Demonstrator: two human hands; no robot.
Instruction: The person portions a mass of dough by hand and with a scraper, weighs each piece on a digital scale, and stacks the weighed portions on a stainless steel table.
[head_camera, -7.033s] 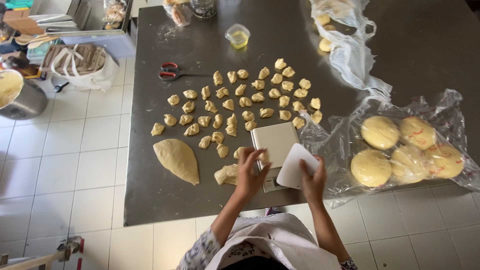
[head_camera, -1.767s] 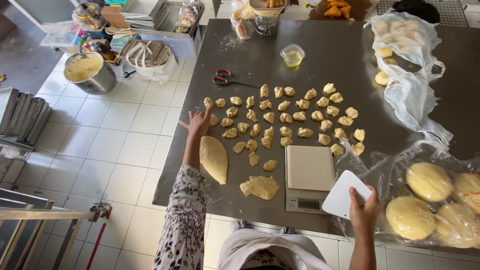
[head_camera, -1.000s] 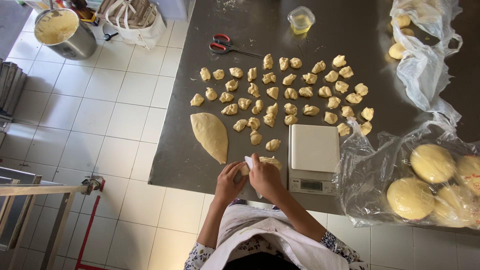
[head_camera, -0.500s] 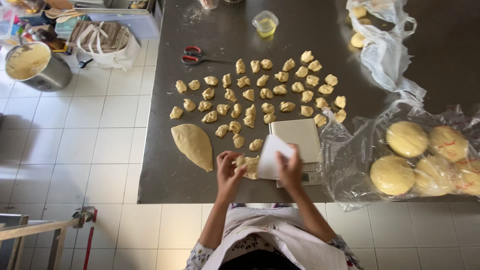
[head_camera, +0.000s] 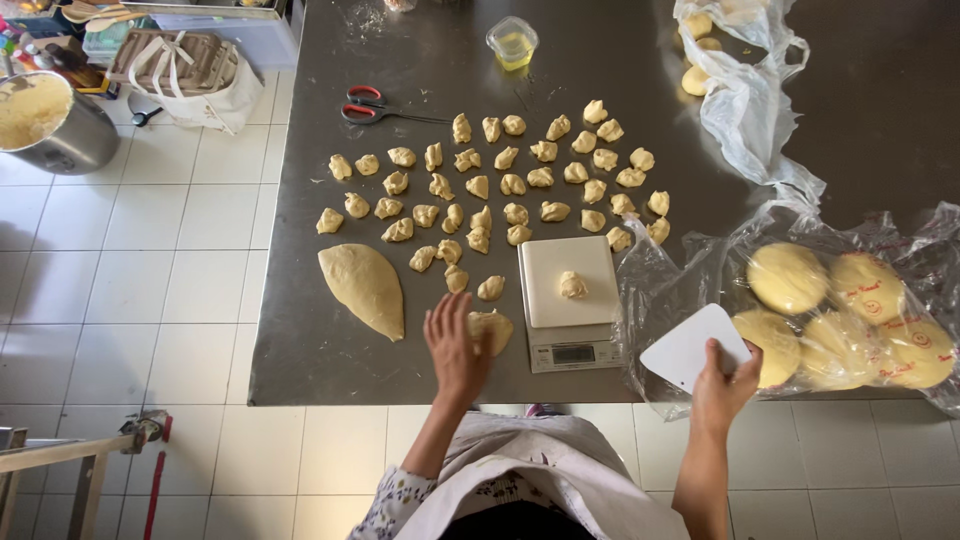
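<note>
Your left hand (head_camera: 457, 345) lies flat, fingers spread, on the steel worktop (head_camera: 420, 60) with its grip apart, the fingertips resting against a ragged lump of dough (head_camera: 492, 328) just at its 3 o'clock. Your right hand (head_camera: 722, 378) is off the worktop's near edge, its grip clamped on a white plastic dough scraper (head_camera: 690, 347) that tilts up toward 11 o'clock. Between the two hands sits a white kitchen scale (head_camera: 568, 300) with one small dough piece (head_camera: 572, 285) on its platform. At 10 o'clock from your left hand lies a long, leaf-shaped slab of dough (head_camera: 364, 288); beyond it, toward 12 o'clock, rows of cut dough pieces (head_camera: 500, 185) spread across the worktop — well apart from the red-handled scissors (head_camera: 372, 104) and the small plastic cup of yellow liquid (head_camera: 512, 43) farther back. At 1 o'clock of your right hand a clear plastic bag holds round dough balls (head_camera: 790, 278).
</note>
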